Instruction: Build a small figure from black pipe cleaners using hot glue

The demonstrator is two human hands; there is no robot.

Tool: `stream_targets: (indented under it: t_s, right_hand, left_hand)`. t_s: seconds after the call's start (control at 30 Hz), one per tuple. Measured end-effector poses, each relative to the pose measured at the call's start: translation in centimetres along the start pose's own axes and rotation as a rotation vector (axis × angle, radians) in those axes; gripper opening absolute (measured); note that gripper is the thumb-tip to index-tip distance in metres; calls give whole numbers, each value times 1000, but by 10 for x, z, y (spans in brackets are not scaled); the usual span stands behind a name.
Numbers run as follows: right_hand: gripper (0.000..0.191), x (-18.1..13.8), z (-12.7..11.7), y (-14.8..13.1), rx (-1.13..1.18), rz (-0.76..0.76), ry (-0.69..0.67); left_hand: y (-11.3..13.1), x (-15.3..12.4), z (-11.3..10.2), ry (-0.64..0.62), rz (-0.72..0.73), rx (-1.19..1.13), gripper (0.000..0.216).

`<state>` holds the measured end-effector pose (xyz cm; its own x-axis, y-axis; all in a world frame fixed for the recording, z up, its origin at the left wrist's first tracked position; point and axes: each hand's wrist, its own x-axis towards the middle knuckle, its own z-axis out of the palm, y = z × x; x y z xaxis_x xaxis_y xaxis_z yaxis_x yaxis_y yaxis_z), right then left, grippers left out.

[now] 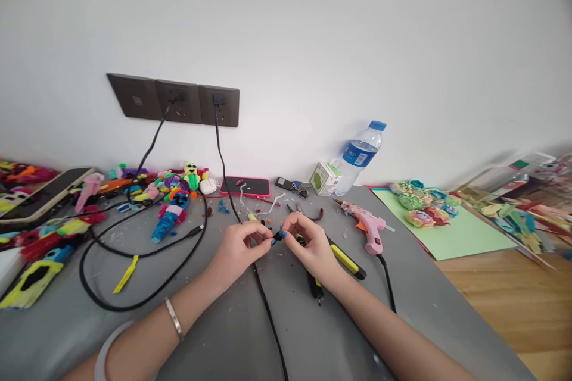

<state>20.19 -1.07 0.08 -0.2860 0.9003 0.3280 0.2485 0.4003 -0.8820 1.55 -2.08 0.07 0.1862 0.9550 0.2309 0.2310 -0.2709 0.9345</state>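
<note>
My left hand (243, 250) and my right hand (313, 247) meet above the middle of the grey table, both with fingertips pinched. Between them is a small black piece (277, 236), mostly hidden by the fingers. Blue shows at both thumb tips; I cannot tell if it is nail colour or part of the piece. Yellow-and-black pliers (346, 260) lie beneath and beside my right hand. Just beyond the fingers are a clear glittery strand (263, 211) and small dark scraps. A black cable (263, 297) runs under my left hand.
A pink glue gun (369, 226) lies to the right, its cord trailing forward. Behind stand a tilted water bottle (360, 158) and small carton (324, 178). Colourful fuzzy figures (172, 214) and a looped cable (83, 268) occupy the left. Crumpled paper (426, 205) rests on green sheets.
</note>
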Motion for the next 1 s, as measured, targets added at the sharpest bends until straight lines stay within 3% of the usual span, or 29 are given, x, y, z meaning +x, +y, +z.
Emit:
stream_targets:
  t_s: [0.43,0.53,0.63,0.7,0.8,0.9,1.0]
  right_hand:
    - [7,3,-4,0,-25,-17,-46]
    - [15,8,-17,-5,-50,1,9]
    - [21,12,-46,-10,-201,54,136]
    - [28,13,-74,-12,-397,144,189]
    - [38,10,-120,-9,-664,409,235]
    - [46,2,-157,2,-822,731,144]
    - [47,-6,-174,18,-811,886,42]
  left_hand:
    - [-8,4,-2,-59,-188,-178,17]
    - [-11,4,-3,-32,-216,-187,19]
    - [-14,5,-3,-7,-205,-177,18]
    - [-16,5,-4,11,-186,-169,17]
    - [-16,6,-6,43,-154,-153,17]
    - [-13,8,-8,92,-123,-131,18]
    - [-11,10,-10,128,-101,-110,18]
